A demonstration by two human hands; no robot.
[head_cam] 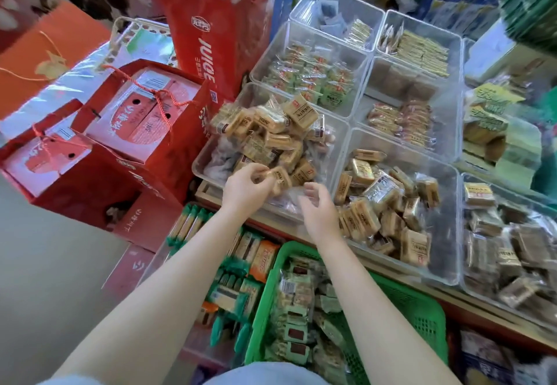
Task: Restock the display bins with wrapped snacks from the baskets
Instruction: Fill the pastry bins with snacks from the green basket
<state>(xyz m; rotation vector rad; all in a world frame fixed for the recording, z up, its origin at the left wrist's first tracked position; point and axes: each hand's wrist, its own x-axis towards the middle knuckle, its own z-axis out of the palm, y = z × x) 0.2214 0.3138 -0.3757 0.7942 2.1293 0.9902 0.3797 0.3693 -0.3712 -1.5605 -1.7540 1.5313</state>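
A clear display bin (201, 163) at the near left of the counter is heaped with tan wrapped snacks (271, 131). My left hand (245, 187) hovers over its front edge and pinches one tan wrapped snack (278, 177) between thumb and fingers. My right hand (318, 209) is beside it, just right of that snack, fingers loosely curled and holding nothing. Below my arms stands a green plastic basket (422, 309) full of green and brown wrapped snacks (297, 303).
More clear bins of wrapped snacks (388, 203) fill the counter to the right and behind. Red gift bags with boxes (135, 119) stand to the left, a tall red juice bag (208, 37) behind them. A clear bin of packets (241, 252) sits left of the basket.
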